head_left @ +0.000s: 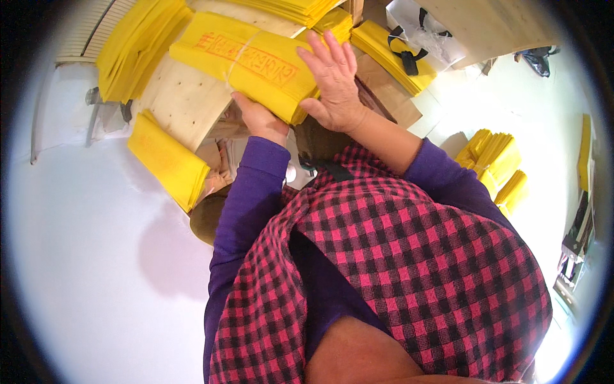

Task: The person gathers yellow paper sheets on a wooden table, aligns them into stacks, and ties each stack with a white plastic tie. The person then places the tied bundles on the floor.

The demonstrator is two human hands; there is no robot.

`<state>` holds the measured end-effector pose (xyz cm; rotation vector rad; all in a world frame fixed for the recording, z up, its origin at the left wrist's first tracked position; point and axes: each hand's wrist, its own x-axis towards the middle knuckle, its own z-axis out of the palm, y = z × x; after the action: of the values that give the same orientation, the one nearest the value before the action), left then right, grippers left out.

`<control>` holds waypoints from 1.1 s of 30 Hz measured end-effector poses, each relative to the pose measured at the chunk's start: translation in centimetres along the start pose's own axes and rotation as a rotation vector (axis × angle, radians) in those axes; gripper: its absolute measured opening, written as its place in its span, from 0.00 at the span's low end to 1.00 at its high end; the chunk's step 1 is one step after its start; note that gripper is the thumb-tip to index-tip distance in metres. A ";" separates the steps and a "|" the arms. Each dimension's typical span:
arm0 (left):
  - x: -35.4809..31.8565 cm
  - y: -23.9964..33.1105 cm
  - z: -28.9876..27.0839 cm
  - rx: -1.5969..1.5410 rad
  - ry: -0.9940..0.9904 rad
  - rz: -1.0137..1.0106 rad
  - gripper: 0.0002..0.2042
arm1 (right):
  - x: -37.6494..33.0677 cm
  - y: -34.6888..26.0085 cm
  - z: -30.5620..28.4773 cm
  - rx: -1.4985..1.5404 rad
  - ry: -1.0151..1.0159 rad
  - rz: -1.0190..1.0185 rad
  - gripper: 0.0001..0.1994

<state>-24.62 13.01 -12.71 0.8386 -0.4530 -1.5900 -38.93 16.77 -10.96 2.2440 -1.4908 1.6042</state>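
A thick bundle of folded yellow sheets (268,48), with red print on its top face, lies tilted over a wooden board. A thin pale band (240,57) runs across its middle. My left hand (261,121) grips the bundle's near edge, thumb in sight and the other fingers hidden beneath. At the bundle's right end is my right hand (336,86), its fingers spread and raised, the thumb beside the lower right corner. Whether the right palm presses on the bundle I cannot tell.
More yellow stacks (137,48) lie at the far left and along the back. A yellow folded piece (169,160) leans beside the wooden board (182,96). On the right, yellow bundles (492,157) stand on the floor. A white bag with black straps (425,32) sits at the back right.
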 end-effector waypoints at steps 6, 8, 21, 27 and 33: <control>0.3 0.1 0.5 -0.028 -0.018 0.018 0.32 | 1.3 -0.3 2.7 -0.089 -0.033 -0.025 0.35; 0.3 0.2 0.4 -0.025 -0.011 0.021 0.32 | 1.1 -0.3 2.2 -0.046 -0.007 -0.004 0.35; 0.4 0.2 -0.5 -0.063 0.054 -0.032 0.29 | -0.6 1.9 -2.7 0.018 0.050 -0.072 0.22; 0.4 -0.3 -0.6 -0.093 0.090 -0.017 0.27 | 0.0 -0.1 -3.1 -0.024 -0.214 -0.224 0.23; 0.2 -0.1 -0.3 -0.099 0.160 -0.039 0.25 | -0.7 -0.2 -0.5 0.034 -0.287 -0.360 0.19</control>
<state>-24.48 12.92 -13.02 0.8955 -0.2438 -1.5539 -39.13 17.61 -11.12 2.6596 -1.0181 1.2565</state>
